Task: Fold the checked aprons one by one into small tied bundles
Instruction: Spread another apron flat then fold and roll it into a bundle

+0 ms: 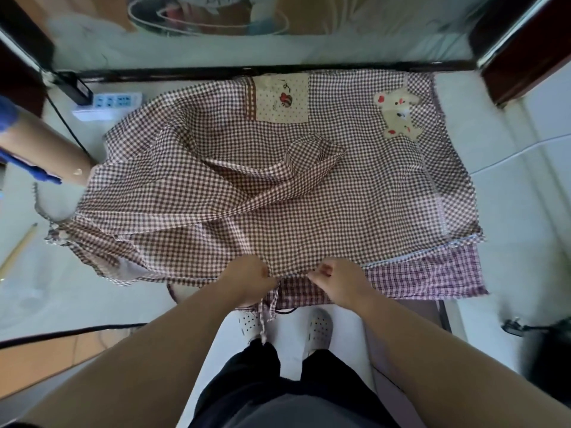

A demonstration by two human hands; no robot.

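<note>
L hand (251,281): pinches near edge of brown checked apron (216,186).
R hand (340,282): pinches same edge, just beside.
Purple checked apron (432,274): underneath, R side showing.

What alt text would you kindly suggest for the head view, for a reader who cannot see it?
A person's left hand and right hand pinch the near edge of a rumpled brown checked apron, bear patch and pocket at its far edge; a purple checked apron lies underneath.

Upper left: a white power strip (108,101) with a black adapter (78,88) just behind it and a black cable (66,125) running down. Left edge: a cardboard tube (43,149) and a thin wooden stick (18,248). Bottom centre: two white perforated shoes (319,327).
</note>
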